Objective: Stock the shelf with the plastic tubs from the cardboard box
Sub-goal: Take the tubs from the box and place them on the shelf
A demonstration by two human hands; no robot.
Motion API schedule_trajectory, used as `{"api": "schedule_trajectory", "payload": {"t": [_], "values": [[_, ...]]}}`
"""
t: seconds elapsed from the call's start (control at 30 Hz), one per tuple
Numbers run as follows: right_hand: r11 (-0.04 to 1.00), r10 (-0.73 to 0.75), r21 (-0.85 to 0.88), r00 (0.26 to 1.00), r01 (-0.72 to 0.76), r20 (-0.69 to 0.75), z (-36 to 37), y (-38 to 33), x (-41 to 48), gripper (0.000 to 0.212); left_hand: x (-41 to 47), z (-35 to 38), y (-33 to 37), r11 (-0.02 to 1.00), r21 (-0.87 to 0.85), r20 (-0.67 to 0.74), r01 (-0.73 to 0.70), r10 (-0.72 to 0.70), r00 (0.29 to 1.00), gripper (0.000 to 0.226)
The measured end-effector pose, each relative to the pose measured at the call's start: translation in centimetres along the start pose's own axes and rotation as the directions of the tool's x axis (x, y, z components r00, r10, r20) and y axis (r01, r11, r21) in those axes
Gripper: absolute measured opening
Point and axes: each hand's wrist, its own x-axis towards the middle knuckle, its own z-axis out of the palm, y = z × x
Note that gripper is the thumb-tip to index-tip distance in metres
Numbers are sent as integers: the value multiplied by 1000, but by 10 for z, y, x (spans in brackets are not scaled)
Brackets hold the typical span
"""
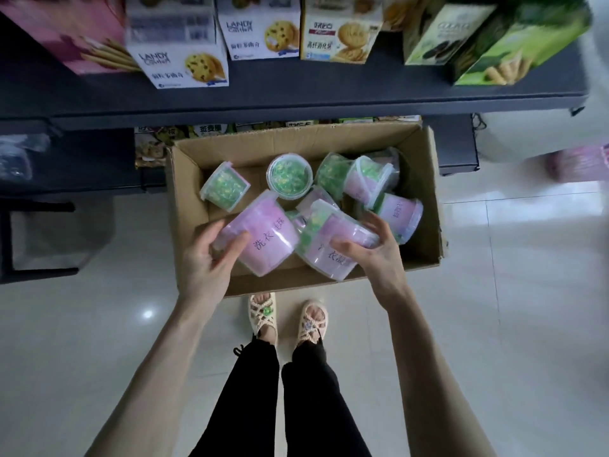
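Both grips on tubs inside the cardboard box (pixel 188 192); shelf (pixel 296 94) just beyond it, higher.
Left grip (pixel 211 255) curls round left tub (pixel 263 235); right grip (pixel 372 249) round right tub (pixel 329 255); both tubs tipped sideways at near wall, need righting; label reads "洗衣"; cookie cartons (pixel 184 67) read "LANDY Castle".

A shop. Across the top of the frame a dark shelf (pixel 296 94) carries biscuit boxes (pixel 260 31) in a row, fronts outward. More packets (pixel 155 140) show on a lower tier, centre left. Mid-frame on the tiled floor (pixel 510 291), an open carton (pixel 188 199) holds many identical tubs (pixel 290 174).
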Motion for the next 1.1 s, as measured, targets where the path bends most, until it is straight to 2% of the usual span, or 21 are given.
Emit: {"api": "schedule_trajectory", "payload": {"t": [0.1,0.27,0.37,0.4,0.5,0.53,0.63,0.7,0.8,0.9,0.97,1.03,1.1], "values": [[999,-21,41,1000,20,16,-19,-26,-37,105,-24,-6,52,995,-99,74,-21,28,997,35],[999,-46,21,997,44,60,-62,-54,-86,115,-66,-2,102,980,-186,130,-67,92,987,55],[996,-79,39,992,76,94,-101,-61,-108,117,-103,22,125,967,-231,84,-107,130,988,58],[994,-98,56,990,93,100,-116,-64,-116,112,-118,35,133,960,-252,63,-126,146,987,60],[976,-200,103,974,189,109,-167,-81,-137,76,-164,82,159,933,-302,2,-193,204,979,59],[968,-231,123,967,218,107,-184,-89,-143,73,-179,98,171,925,-302,-22,-231,236,972,54],[941,-316,151,946,302,76,-224,-125,-158,88,-212,135,215,898,-308,-109,-315,296,949,47],[906,-411,129,910,403,50,-240,-161,-167,95,-225,149,254,875,-300,-150,-379,349,925,34],[839,-538,115,842,532,28,-252,-222,-171,104,-232,162,321,805,-273,-208,-527,486,849,19],[767,-638,98,769,634,21,-258,-282,-168,119,-221,167,378,722,-298,-228,-624,581,781,39],[717,-696,85,718,692,19,-263,-316,-163,120,-206,167,409,691,-317,-230,-650,609,759,72],[666,-744,74,668,742,2,-266,-345,-157,117,-187,167,433,699,-337,-238,-631,585,775,103],[629,-774,74,632,773,-23,-266,-372,-152,116,-168,167,456,720,-351,-245,-598,546,801,115]]}}
